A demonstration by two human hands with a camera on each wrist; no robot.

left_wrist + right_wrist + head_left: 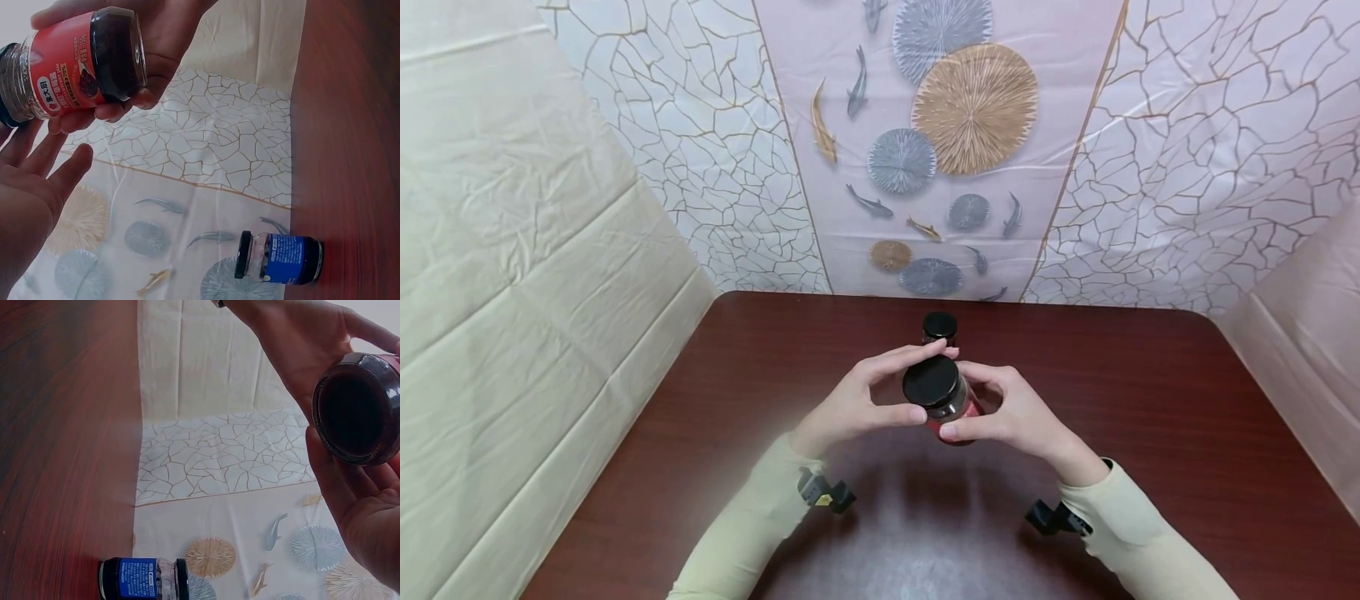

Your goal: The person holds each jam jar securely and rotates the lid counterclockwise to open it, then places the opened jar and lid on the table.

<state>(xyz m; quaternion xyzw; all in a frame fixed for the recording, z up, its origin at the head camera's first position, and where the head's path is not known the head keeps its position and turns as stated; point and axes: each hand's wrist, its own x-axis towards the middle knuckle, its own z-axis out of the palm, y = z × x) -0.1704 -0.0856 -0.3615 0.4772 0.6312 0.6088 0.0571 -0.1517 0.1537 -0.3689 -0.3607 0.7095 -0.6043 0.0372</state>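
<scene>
A glass jar with a red label [65,62] and a black lid [931,381] is held up over the table, tilted, dark contents showing at its base [353,419]. My right hand [1022,408] grips the jar's body, thumb on the near side and fingers behind. At the lid is my left hand [865,396], its thumb on the near rim and its fingers along the far rim. In the left wrist view, one left finger [74,169] stands off the glass.
Behind the hands, near the table's far edge, stands a smaller jar [940,327] with a black lid and a blue label [286,258]. The dark red-brown table [1150,400] ends at a patterned cloth backdrop [700,150]. A pale cloth [535,333] hangs along the left side.
</scene>
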